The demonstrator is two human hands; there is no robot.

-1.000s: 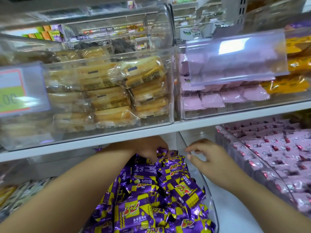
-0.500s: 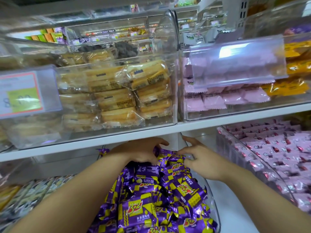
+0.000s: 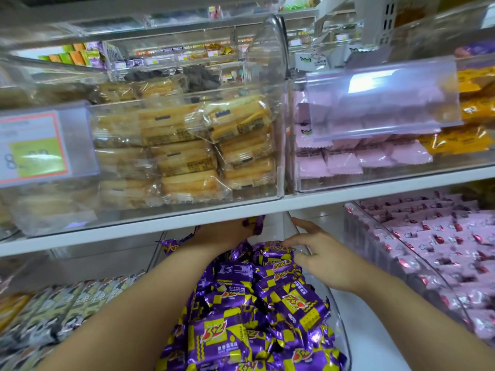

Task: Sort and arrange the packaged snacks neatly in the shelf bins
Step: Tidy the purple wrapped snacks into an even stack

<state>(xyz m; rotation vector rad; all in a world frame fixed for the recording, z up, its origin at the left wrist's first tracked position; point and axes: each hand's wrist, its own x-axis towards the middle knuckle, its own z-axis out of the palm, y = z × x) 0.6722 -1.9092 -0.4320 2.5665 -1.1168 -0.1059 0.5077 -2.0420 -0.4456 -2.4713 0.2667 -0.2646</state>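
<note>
Purple snack packets (image 3: 241, 341) heaped in a clear bin (image 3: 340, 326) under the shelf board (image 3: 267, 207).
Glossy purple wrappers are checked with yellow and marked "3+2" in red. One packet (image 3: 256, 223) is held in the closed grip of the left hand (image 3: 222, 234) at the bin's back; the grip of the right hand (image 3: 324, 255) is spread wide over the heap. Half a second ago both hands were set lower, on the heap's top.
</note>
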